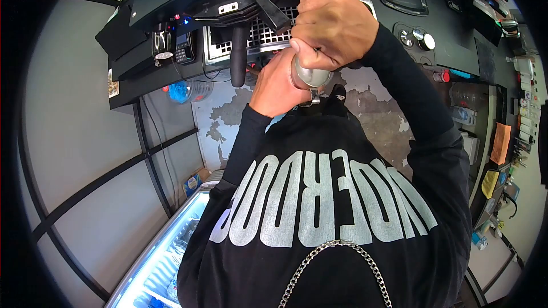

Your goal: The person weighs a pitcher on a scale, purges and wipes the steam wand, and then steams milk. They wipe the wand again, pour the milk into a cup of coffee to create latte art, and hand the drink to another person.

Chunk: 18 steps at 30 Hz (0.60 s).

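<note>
The rounded, silvery metal pitcher [311,76] looks stiff, smooth and likely slippery if wet, its weight depending on unseen contents; the left hand [278,84] has its fingers wrapped around the side, while the thin metal handle [315,97] at six o'clock offers another hold. The right hand [337,25] is clenched at one o'clock, anything inside hidden. A black, rod-like handle [238,60] and a white-rimmed, gridded drip tray [220,45] crowd ten o'clock; worn grey floor [379,117] opens toward four.
</note>
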Motion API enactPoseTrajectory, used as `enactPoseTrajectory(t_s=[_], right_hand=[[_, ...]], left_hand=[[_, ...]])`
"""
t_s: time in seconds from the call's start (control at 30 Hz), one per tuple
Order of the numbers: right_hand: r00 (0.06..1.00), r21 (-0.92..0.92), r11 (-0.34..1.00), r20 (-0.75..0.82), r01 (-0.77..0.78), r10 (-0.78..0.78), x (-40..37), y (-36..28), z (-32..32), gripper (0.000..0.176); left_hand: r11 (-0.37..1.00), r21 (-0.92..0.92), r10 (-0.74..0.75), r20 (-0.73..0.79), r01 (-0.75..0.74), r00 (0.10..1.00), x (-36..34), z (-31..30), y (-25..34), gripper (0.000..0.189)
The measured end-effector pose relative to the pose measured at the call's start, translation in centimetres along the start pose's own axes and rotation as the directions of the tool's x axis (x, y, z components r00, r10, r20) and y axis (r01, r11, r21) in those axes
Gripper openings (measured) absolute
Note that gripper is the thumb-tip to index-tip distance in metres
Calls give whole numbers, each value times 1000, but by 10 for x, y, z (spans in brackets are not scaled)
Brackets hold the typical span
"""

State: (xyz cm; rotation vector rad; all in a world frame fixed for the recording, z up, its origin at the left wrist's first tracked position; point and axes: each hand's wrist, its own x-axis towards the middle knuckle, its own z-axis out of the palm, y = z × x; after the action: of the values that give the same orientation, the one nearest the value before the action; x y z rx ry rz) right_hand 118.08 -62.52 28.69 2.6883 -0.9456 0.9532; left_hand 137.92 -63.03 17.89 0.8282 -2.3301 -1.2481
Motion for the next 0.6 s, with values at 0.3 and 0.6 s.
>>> enactPoseTrajectory(t_s=[0.3,0.6], right_hand=[[1000,2,1000,4,6,-6,0,1,0,11],[1000,7,1000,-19,-12,12,-10,5,10,12]], left_hand=[[1000,-12,-1,6,1,1000,0,0,-1,69],[1000,-25,-8,16,9,1000,-1,-1,0,70]])
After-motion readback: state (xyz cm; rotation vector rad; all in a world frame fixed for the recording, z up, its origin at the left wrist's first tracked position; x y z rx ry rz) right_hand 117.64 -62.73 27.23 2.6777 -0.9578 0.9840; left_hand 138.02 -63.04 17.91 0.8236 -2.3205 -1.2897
